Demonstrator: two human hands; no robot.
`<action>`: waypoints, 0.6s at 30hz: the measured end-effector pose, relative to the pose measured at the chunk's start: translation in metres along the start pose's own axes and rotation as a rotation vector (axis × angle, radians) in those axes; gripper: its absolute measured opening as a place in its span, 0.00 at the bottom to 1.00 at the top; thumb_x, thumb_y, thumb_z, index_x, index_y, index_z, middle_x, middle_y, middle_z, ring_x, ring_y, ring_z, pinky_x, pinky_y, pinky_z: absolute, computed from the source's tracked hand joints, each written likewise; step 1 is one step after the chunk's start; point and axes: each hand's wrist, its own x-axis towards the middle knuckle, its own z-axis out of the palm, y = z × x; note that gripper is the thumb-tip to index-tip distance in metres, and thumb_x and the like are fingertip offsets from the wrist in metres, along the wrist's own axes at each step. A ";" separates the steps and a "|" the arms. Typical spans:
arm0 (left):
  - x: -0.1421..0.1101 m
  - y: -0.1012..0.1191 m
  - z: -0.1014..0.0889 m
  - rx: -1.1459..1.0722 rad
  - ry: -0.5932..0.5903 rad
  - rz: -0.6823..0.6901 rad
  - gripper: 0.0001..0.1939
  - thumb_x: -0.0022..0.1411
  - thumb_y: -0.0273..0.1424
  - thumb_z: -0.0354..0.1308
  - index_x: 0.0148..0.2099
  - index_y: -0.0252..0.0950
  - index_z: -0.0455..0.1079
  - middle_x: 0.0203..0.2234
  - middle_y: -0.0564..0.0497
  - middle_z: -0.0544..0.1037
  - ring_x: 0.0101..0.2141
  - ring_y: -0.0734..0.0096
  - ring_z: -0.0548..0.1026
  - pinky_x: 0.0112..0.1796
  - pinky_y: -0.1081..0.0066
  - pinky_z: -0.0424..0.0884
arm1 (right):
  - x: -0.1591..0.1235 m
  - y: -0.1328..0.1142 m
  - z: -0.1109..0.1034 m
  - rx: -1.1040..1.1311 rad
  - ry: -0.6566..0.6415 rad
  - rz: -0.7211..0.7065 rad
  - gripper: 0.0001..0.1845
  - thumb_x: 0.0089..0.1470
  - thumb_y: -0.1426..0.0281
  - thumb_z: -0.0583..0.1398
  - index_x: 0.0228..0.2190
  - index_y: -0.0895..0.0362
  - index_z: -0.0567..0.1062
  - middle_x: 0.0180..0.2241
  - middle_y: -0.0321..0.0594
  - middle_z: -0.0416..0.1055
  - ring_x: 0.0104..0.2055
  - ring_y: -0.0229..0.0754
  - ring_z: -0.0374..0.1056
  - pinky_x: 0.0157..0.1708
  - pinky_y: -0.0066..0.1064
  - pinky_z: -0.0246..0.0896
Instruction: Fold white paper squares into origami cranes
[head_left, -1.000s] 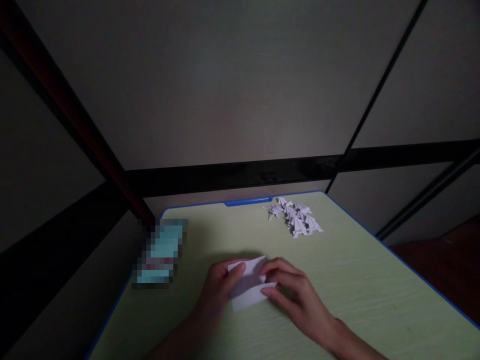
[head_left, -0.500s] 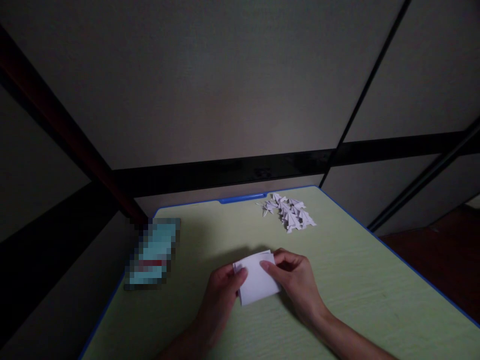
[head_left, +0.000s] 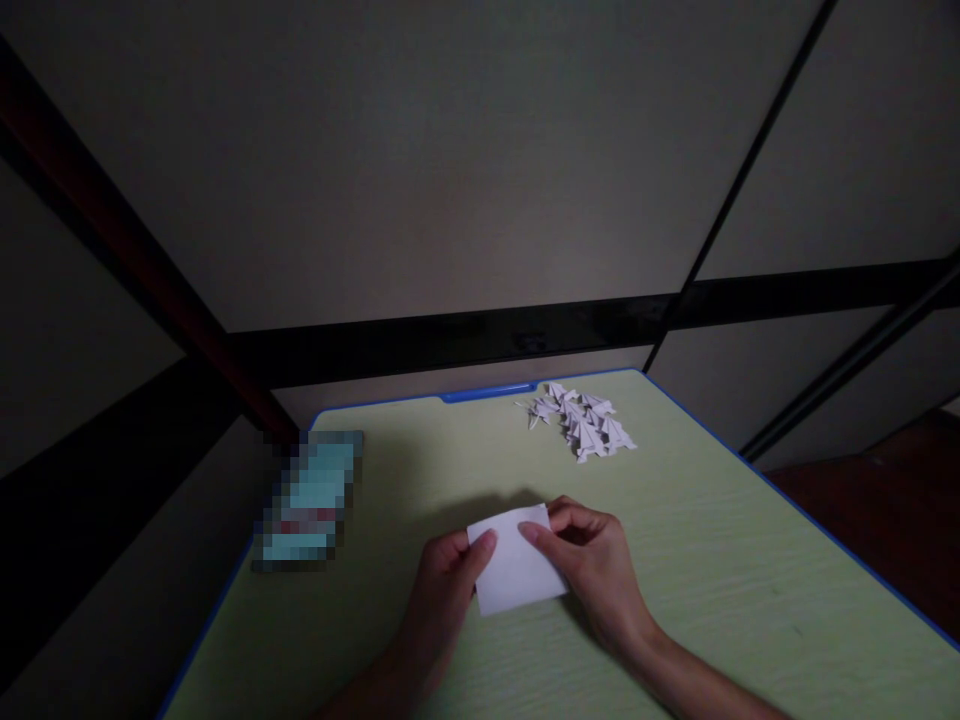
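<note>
Left grip (head_left: 445, 580): closed in a pinch on the left edge of white paper (head_left: 519, 577), with thumb on the upper face and fingers tucked behind, mostly hidden.
Right grip (head_left: 596, 550): likewise pinched, at the far right corner of the same sheet, with thumb laid across the face and fingers bent behind.
White paper: held between both hands, near side, about mid-width; roughly four-sided, face plain, tilted slightly with right end farther off. Cannot tell whether touching the surface below.
Tabletop (head_left: 720, 560): pale green, faintly grained, bordered by blue edging (head_left: 795, 507).
Folded paper pieces (head_left: 589, 432): white, pointed, heaped and overlapping at far right, well apart from the hands. Cannot count exactly.
Blue strip (head_left: 491, 392): set along the far edge, just left of the heap.
Pixelated object (head_left: 311, 490): flat on the left side, teal with a reddish band; details masked.
Panelled wall (head_left: 450, 180): grey, dim, beyond the far edge; crossed by a glossy black band (head_left: 420, 345).
Floor (head_left: 847, 520): dark red, visible at right beyond the edging.
</note>
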 end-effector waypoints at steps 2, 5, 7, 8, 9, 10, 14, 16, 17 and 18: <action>0.000 0.000 0.001 -0.003 0.008 -0.001 0.19 0.44 0.41 0.58 0.27 0.27 0.71 0.12 0.53 0.69 0.16 0.76 0.63 0.18 0.77 0.54 | 0.000 -0.001 0.000 0.002 0.003 0.003 0.13 0.32 0.69 0.64 0.10 0.61 0.67 0.17 0.33 0.62 0.19 0.31 0.55 0.16 0.24 0.47; -0.001 0.001 0.002 -0.008 0.022 -0.009 0.19 0.43 0.42 0.58 0.27 0.27 0.71 0.11 0.53 0.68 0.15 0.77 0.62 0.18 0.77 0.53 | 0.000 -0.002 0.001 0.030 -0.004 0.022 0.12 0.32 0.70 0.65 0.10 0.61 0.68 0.17 0.33 0.63 0.19 0.31 0.56 0.16 0.23 0.48; -0.001 0.002 0.002 -0.027 0.024 -0.015 0.19 0.43 0.41 0.58 0.27 0.26 0.71 0.12 0.53 0.69 0.16 0.76 0.64 0.18 0.77 0.54 | 0.000 -0.002 0.001 0.069 -0.013 0.061 0.12 0.31 0.70 0.65 0.10 0.61 0.68 0.16 0.33 0.63 0.18 0.31 0.56 0.16 0.23 0.47; -0.001 0.003 0.003 -0.037 0.024 -0.018 0.18 0.43 0.40 0.59 0.28 0.27 0.71 0.12 0.53 0.69 0.17 0.75 0.65 0.19 0.77 0.55 | 0.000 -0.001 0.001 0.093 -0.014 0.087 0.12 0.31 0.69 0.65 0.11 0.61 0.68 0.15 0.32 0.63 0.17 0.30 0.56 0.16 0.23 0.47; -0.001 0.004 0.003 -0.048 0.023 -0.021 0.18 0.43 0.40 0.59 0.28 0.27 0.71 0.13 0.52 0.70 0.18 0.74 0.66 0.19 0.77 0.56 | 0.001 0.000 0.001 0.122 -0.012 0.112 0.11 0.31 0.69 0.66 0.12 0.61 0.69 0.14 0.32 0.64 0.17 0.30 0.56 0.16 0.23 0.47; -0.001 0.005 0.004 -0.058 0.022 -0.024 0.18 0.42 0.40 0.60 0.28 0.27 0.71 0.14 0.52 0.71 0.18 0.73 0.67 0.19 0.77 0.56 | 0.001 0.001 0.000 0.153 -0.003 0.135 0.11 0.30 0.69 0.66 0.12 0.61 0.70 0.14 0.32 0.65 0.16 0.30 0.56 0.17 0.23 0.47; 0.000 0.007 0.004 -0.095 0.014 -0.034 0.17 0.41 0.38 0.61 0.28 0.28 0.72 0.15 0.51 0.73 0.20 0.70 0.69 0.19 0.76 0.57 | 0.003 0.003 -0.001 0.250 0.031 0.174 0.11 0.28 0.69 0.67 0.12 0.61 0.70 0.14 0.33 0.66 0.17 0.31 0.57 0.18 0.24 0.49; -0.001 0.007 0.003 -0.096 0.013 -0.037 0.17 0.41 0.38 0.61 0.28 0.28 0.72 0.15 0.50 0.73 0.21 0.70 0.69 0.20 0.76 0.58 | 0.003 0.002 -0.001 0.282 0.028 0.179 0.11 0.28 0.70 0.67 0.11 0.61 0.69 0.14 0.33 0.66 0.17 0.30 0.57 0.18 0.24 0.49; -0.001 0.007 0.003 -0.095 0.015 -0.036 0.17 0.41 0.39 0.60 0.28 0.28 0.72 0.15 0.50 0.73 0.21 0.70 0.69 0.20 0.76 0.58 | 0.003 0.002 0.000 0.298 0.025 0.179 0.11 0.27 0.71 0.67 0.11 0.61 0.69 0.14 0.32 0.66 0.17 0.30 0.57 0.18 0.23 0.48; -0.001 0.007 0.003 -0.095 0.017 -0.034 0.17 0.42 0.39 0.60 0.28 0.28 0.72 0.15 0.50 0.73 0.21 0.70 0.69 0.20 0.76 0.58 | 0.003 0.002 0.000 0.314 0.022 0.178 0.11 0.27 0.71 0.67 0.10 0.61 0.69 0.14 0.32 0.66 0.17 0.30 0.57 0.18 0.23 0.48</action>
